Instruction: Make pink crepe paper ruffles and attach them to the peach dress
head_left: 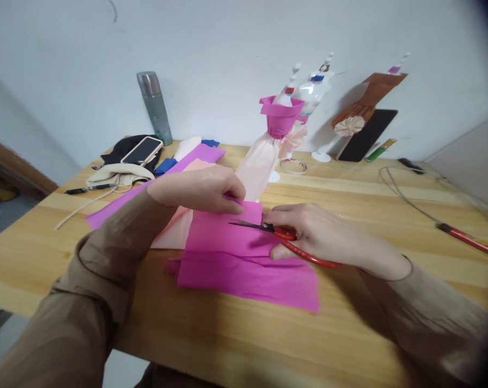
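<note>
A sheet of magenta crepe paper lies folded over on the wooden table in front of me. My left hand pinches the paper's upper edge between thumb and fingers. In my right hand is a pair of scissors with red handles, its dark blades pointing left across the paper. The blades reach in from the right side of the sheet, below my left fingertips. Just behind stands a small dress form in a magenta bodice and a pale pink skirt.
Two more dress forms stand behind, one in a brown paper dress. Near the wall are a thermos, a tape roll, a black tablet and a glue stick. A phone lies left; a red-handled tool with a cable lies right.
</note>
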`<state>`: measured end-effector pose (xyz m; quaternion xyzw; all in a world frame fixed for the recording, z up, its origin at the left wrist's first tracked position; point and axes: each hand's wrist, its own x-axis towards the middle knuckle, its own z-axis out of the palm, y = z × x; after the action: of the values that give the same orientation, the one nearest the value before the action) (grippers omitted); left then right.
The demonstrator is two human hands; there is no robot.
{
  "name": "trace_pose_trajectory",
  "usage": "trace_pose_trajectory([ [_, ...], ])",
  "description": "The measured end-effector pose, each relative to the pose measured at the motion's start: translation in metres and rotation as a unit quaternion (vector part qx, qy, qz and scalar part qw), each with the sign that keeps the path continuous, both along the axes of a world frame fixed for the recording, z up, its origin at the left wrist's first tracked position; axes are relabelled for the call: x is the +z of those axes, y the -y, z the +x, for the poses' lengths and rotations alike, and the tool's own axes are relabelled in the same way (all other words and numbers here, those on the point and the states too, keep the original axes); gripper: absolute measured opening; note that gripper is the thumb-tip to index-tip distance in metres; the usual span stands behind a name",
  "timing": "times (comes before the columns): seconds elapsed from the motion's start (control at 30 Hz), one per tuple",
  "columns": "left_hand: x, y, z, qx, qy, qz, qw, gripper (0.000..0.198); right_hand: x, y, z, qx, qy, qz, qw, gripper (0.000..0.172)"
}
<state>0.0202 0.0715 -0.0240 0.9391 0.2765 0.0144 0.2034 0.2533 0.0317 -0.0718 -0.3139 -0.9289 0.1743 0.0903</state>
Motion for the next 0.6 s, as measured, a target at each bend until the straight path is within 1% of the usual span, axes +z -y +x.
trace_pose_trajectory([
  [0.1, -0.002, 0.0, 0.001, -0.014, 0.01, 0.005, 1.0, 0.026, 0.001, 0.001, 0.001, -0.002, 0.006, 0.009, 1.0, 0.045],
  [0.23, -0.003, 0.004, 0.004, -0.026, 0.023, 0.006, 0.999, 0.03, 0.002, 0.004, 0.0, -0.003, 0.007, 0.03, 1.0, 0.041],
  [0.4, -0.002, 0.009, 0.009, -0.02, 0.029, 0.0, 0.999, 0.034, 0.003, 0.006, -0.003, -0.003, 0.01, 0.044, 0.999, 0.034],
  [0.6, -0.003, 0.009, 0.01, -0.01, 0.027, 0.004, 1.0, 0.037, 0.003, 0.006, -0.003, -0.007, 0.002, 0.053, 0.999, 0.036],
])
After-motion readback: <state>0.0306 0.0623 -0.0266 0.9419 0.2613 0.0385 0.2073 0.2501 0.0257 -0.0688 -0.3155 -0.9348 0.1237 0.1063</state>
